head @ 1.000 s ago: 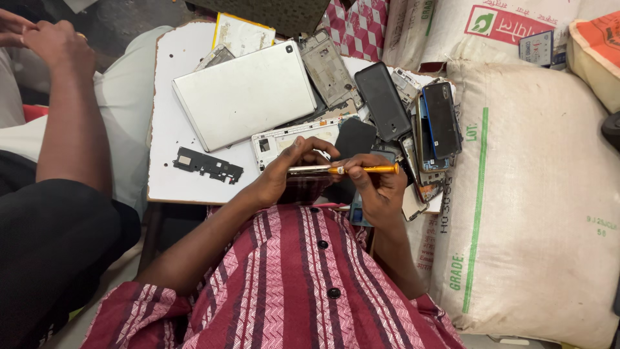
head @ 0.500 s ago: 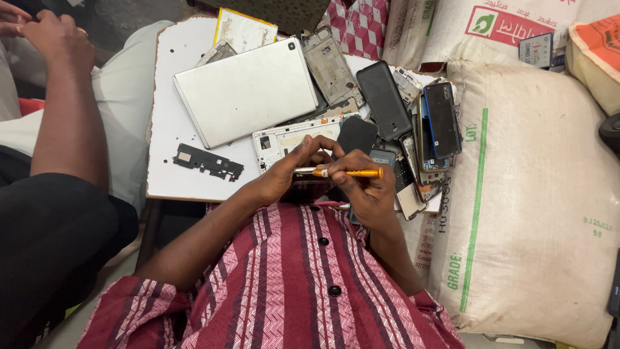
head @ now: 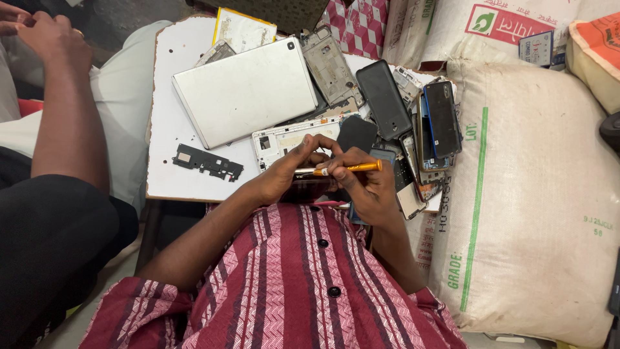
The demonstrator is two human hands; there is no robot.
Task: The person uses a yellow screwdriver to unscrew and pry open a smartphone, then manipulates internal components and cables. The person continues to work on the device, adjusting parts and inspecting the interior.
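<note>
My right hand [head: 365, 190] grips the orange handle of a small screwdriver [head: 354, 168] that lies level, its metal shaft pointing left. My left hand [head: 287, 171] is curled around a dark phone body [head: 314, 191] held over my lap, and its fingertips touch the screwdriver shaft near the tip. Most of the phone is hidden under both hands. Both hands hover at the near edge of a white board [head: 168, 123] strewn with phone parts.
On the board lie a silver tablet back [head: 245, 90], a black inner frame piece [head: 208, 163], a white phone frame [head: 284, 139], and several dark phones and covers [head: 442, 116]. White sacks [head: 536, 194] stand to the right. Another person's arm [head: 64, 123] rests at the left.
The screwdriver's orange end has drawn a little to the left and my hands have closed in over the phone. The other person's arm has barely shifted.
</note>
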